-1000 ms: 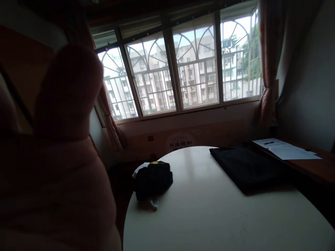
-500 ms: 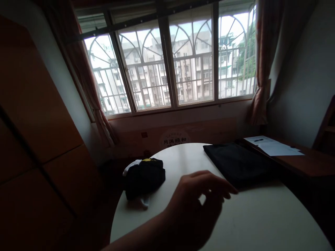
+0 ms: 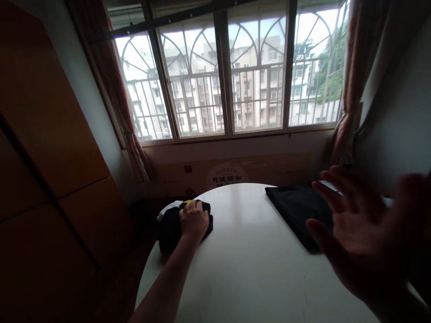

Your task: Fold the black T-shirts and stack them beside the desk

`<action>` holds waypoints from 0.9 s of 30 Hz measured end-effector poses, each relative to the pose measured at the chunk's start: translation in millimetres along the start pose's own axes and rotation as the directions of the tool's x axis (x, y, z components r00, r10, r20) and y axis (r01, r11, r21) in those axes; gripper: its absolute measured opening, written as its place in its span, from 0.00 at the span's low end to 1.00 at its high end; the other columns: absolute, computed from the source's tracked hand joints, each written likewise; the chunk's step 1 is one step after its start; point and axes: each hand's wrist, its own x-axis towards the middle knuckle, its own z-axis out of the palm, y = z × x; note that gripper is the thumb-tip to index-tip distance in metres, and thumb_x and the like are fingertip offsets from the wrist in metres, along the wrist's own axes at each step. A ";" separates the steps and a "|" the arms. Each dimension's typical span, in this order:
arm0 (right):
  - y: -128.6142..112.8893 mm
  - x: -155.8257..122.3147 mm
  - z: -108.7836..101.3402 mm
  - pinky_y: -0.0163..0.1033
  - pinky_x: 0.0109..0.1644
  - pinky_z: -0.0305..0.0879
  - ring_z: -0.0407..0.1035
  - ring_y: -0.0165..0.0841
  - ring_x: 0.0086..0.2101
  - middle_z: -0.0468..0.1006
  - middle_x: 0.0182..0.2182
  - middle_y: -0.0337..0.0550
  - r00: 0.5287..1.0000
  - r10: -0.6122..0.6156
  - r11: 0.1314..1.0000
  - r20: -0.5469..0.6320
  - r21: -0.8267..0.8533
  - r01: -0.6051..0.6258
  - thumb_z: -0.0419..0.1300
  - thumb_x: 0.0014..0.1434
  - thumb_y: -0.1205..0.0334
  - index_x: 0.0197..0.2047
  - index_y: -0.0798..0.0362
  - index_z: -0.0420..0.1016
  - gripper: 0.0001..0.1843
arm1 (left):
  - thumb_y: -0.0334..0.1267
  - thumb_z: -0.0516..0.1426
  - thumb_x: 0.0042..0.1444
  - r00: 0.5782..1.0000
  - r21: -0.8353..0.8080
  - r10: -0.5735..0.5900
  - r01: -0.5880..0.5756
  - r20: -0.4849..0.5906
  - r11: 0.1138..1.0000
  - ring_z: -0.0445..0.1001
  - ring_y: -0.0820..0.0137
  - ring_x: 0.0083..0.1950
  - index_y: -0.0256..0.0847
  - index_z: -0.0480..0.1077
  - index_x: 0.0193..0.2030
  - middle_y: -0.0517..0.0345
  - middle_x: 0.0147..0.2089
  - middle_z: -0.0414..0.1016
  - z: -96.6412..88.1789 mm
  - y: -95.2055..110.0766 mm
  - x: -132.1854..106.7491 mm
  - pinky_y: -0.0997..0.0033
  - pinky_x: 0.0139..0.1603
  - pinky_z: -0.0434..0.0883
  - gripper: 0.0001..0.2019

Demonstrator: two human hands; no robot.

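At the left of the white round table (image 3: pixel 242 251) lies a bundle of black cloth (image 3: pixel 170 231), with a white part and a yellow patch at its far side. My left hand (image 3: pixel 195 220) rests on top of this bundle, fingers curled down on the fabric. On the right side lies a flat folded black cloth (image 3: pixel 292 213). My right hand (image 3: pixel 360 220), blurred, is raised in front of that cloth with its fingers spread and nothing in them; it hides the cloth's right part.
Behind the table runs a low wall with a printed panel (image 3: pixel 227 175) under a barred window (image 3: pixel 222 80). Curtains hang at both sides. An orange-brown cabinet (image 3: pixel 50 134) stands at the left. Some white paper (image 3: pixel 332 186) shows behind my right hand.
My left hand has moved from over the middle of the table left onto the black bundle. My right hand has come into view at the right. The view has shifted slightly.
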 end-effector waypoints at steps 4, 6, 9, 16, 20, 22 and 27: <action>60.7 -25.9 40.1 0.55 0.61 0.70 0.67 0.44 0.61 0.69 0.63 0.49 0.984 0.175 0.983 0.034 0.050 -0.177 0.60 0.67 0.59 0.73 0.35 0.53 0.35 | 0.44 0.59 0.61 0.981 0.078 -0.195 0.194 -0.003 0.978 0.72 0.42 0.54 0.28 0.73 0.50 0.30 0.51 0.74 13.8 -47.2 5.4 0.45 0.50 0.68 0.19; 83.7 -53.0 47.0 0.53 0.59 0.73 0.72 0.43 0.56 0.72 0.61 0.48 0.960 0.247 0.969 0.134 -0.007 -0.248 0.59 0.67 0.59 0.69 0.38 0.62 0.29 | 0.47 0.60 0.60 0.970 0.106 -0.243 0.241 0.007 0.965 0.73 0.41 0.53 0.29 0.74 0.46 0.31 0.48 0.75 16.5 -60.8 5.0 0.47 0.47 0.68 0.20; 100.0 -83.9 47.3 0.53 0.60 0.72 0.73 0.43 0.55 0.77 0.56 0.47 0.911 0.257 0.966 0.323 -0.099 -0.237 0.58 0.67 0.61 0.58 0.39 0.76 0.18 | 0.45 0.58 0.63 0.973 0.125 -0.229 0.227 0.001 0.966 0.72 0.44 0.52 0.30 0.74 0.43 0.38 0.46 0.75 19.5 -70.0 3.5 0.51 0.44 0.66 0.15; 106.5 -97.8 49.1 0.56 0.64 0.67 0.71 0.45 0.56 0.79 0.54 0.49 0.824 0.398 0.913 0.403 -0.084 -0.400 0.59 0.67 0.57 0.51 0.42 0.82 0.13 | 0.36 0.50 0.68 0.990 -0.017 -0.139 0.138 -0.003 0.990 0.75 0.55 0.44 0.37 0.72 0.39 0.44 0.40 0.75 9.5 -41.9 4.8 0.59 0.44 0.68 0.11; 117.1 -100.8 54.7 0.55 0.63 0.68 0.72 0.47 0.56 0.79 0.53 0.52 0.682 0.631 0.715 0.370 0.065 -0.696 0.62 0.64 0.45 0.55 0.46 0.79 0.21 | 0.39 0.47 0.70 0.999 -0.442 0.028 -0.039 -0.031 0.896 0.77 0.63 0.42 0.41 0.68 0.38 0.50 0.40 0.76 -3.3 11.3 -16.5 0.66 0.46 0.71 0.12; 121.0 -99.9 55.4 0.55 0.60 0.70 0.74 0.48 0.54 0.79 0.52 0.53 0.537 0.761 0.513 0.364 0.169 -0.842 0.62 0.61 0.38 0.59 0.47 0.74 0.30 | 0.39 0.48 0.69 0.982 -0.709 0.185 -0.152 -0.030 0.689 0.78 0.63 0.45 0.41 0.69 0.42 0.49 0.47 0.79 -12.7 42.9 -38.7 0.66 0.48 0.72 0.10; 121.0 -83.8 50.0 0.54 0.59 0.71 0.76 0.47 0.52 0.81 0.52 0.50 0.217 0.854 0.067 0.472 0.314 -0.947 0.61 0.59 0.34 0.64 0.45 0.69 0.37 | 0.37 0.52 0.67 0.836 -0.978 0.548 -0.093 0.024 0.185 0.81 0.67 0.40 0.40 0.73 0.49 0.50 0.44 0.82 -44.3 99.7 -98.3 0.72 0.41 0.74 0.11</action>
